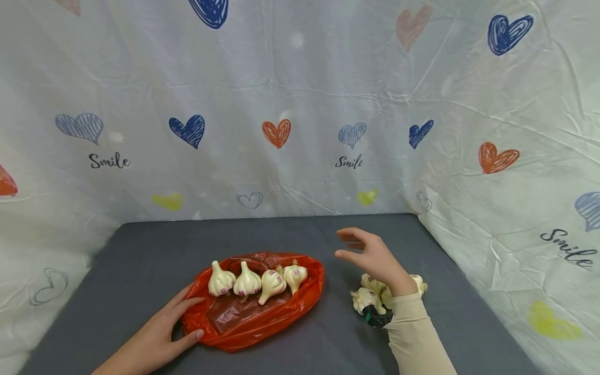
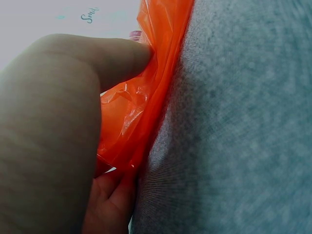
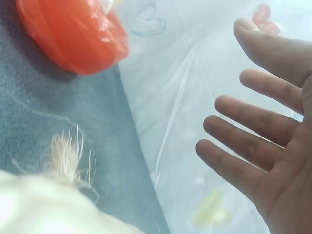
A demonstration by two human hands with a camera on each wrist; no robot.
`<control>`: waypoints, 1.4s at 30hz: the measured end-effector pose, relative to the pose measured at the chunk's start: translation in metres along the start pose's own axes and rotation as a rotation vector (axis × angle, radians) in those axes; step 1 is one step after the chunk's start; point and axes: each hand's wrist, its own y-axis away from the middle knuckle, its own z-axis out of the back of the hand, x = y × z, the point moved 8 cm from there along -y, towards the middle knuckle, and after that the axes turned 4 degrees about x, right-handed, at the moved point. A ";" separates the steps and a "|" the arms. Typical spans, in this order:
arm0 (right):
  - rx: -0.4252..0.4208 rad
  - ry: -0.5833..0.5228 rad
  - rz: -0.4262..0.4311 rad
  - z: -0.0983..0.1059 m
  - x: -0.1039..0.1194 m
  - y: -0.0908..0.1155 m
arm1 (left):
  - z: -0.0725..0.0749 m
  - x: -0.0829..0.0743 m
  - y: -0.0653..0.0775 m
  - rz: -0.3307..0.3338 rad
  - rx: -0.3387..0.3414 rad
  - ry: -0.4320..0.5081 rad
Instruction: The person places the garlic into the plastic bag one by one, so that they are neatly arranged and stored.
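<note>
A red plastic bag (image 1: pixel 262 333) lies spread with its rim rolled outward. Across it sit several garlic bulbs (image 1: pixel 247 282) in a row, white with purple tinges. My left hand (image 1: pixel 161 330) holds the bag's left end, thumb at the front rim and fingers along the far side. The left wrist view shows the thumb (image 2: pixel 124 58) against the red plastic (image 2: pixel 129 105). In the air to the right of the bag, my right hand (image 1: pixel 375 255) has its fingers spread and holds nothing. Below and behind its wrist is a pile of garlic bulbs (image 1: pixel 364 299), partly hidden by the forearm.
A dark grey cloth (image 1: pixel 164 245) covers the table. White curtains (image 1: pixel 304 67) printed with hearts and the word Smile hang at the back and sides. A dark band with a green part (image 1: pixel 375 316) is on the right wrist.
</note>
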 end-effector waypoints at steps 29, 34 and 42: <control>0.090 0.036 -0.067 0.001 -0.035 0.010 | 0.002 -0.003 0.002 -0.006 -0.011 -0.001; 0.112 0.024 -0.076 0.005 -0.044 0.020 | 0.001 -0.004 0.003 0.003 -0.007 -0.013; 0.123 0.035 -0.062 0.015 -0.058 0.034 | 0.001 -0.003 0.002 0.008 -0.004 0.015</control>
